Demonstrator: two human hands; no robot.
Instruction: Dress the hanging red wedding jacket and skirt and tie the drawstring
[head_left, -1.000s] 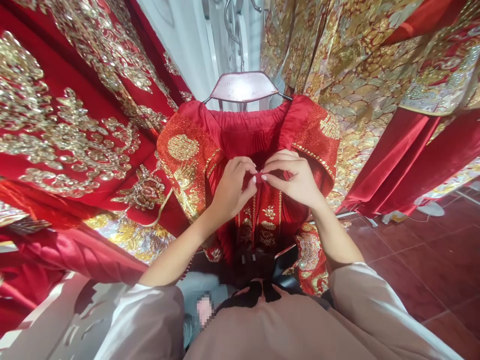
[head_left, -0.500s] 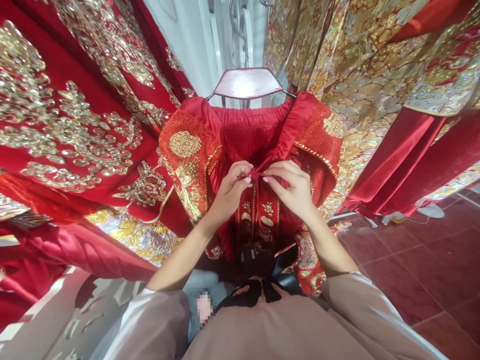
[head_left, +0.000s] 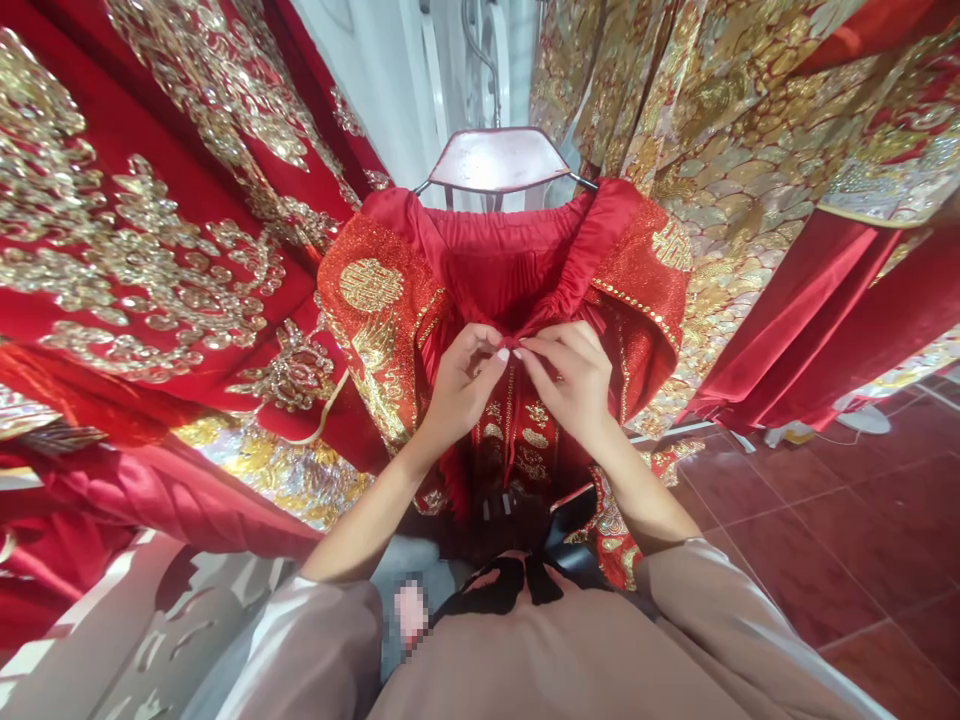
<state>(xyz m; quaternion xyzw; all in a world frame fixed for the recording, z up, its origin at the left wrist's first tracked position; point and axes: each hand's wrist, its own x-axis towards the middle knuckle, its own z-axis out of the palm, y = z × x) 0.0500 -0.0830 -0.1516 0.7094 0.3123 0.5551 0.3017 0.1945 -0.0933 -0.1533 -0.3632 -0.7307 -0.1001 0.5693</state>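
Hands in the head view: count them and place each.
2. The left hand pinches the red tie at the hanging red garment's front from the left; the right hand pinches it from the right. None seems hidden.

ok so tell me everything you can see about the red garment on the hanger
The red garment hangs on a pale hanger, front toward the camera. It looks like satin: plain gathered red at the top inside, dense gold embroidery and beading on both shoulders and down the front panel. Its front edges meet in the middle, where the left hand and the right hand pinch it with their fingertips. The arms partly hide its lower part.
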